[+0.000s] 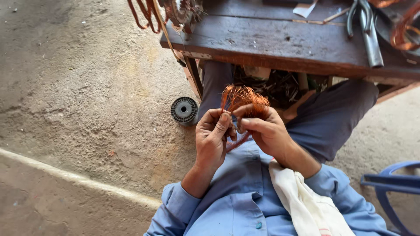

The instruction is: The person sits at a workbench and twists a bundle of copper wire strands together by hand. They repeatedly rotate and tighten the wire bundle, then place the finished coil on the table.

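Head view: hands (238, 131) grip copper coil (243, 101) below bench edge (280, 63).

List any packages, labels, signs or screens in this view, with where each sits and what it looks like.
No package, sign or screen shows.
Nearest to a label: a small pale paper scrap, folded, on the dark wooden bench at the top edge; whether it bears writing cannot be told.
Both hands, left hand and right hand, hold a bundle of copper wire.
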### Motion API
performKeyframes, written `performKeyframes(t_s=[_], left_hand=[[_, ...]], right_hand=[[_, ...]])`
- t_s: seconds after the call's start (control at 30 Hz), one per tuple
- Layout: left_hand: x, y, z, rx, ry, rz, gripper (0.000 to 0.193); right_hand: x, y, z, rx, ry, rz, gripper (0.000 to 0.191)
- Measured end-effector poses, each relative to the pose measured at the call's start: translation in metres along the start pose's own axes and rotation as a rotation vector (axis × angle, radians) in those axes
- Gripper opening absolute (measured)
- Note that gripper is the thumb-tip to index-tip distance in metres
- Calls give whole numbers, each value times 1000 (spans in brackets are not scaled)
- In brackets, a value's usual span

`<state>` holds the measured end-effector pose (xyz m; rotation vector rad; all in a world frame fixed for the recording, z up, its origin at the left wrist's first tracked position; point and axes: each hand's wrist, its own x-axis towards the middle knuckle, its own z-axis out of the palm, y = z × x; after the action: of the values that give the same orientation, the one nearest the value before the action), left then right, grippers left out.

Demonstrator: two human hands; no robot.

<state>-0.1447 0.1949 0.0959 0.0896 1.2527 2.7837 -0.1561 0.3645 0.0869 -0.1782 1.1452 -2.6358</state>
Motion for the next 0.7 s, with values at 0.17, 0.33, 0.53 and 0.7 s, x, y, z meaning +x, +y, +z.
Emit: performKeyframes(t_s=[0.17,0.33,0.53,0.7], left_hand=[[0,-11,-10,54,4,-10,13],[2,-13,-16,57,-5,-16,13],[-4,-9,-21,102,-35,-38,14],[-8,-12,-24,143,-68,-48,11]], right_hand=[[1,11,-7,48,-15,-41,14],[5,4,-6,156,-31,-86,12],[2,6,3,172,-58,-92,16],[0,10,4,92,74,-82,12]])
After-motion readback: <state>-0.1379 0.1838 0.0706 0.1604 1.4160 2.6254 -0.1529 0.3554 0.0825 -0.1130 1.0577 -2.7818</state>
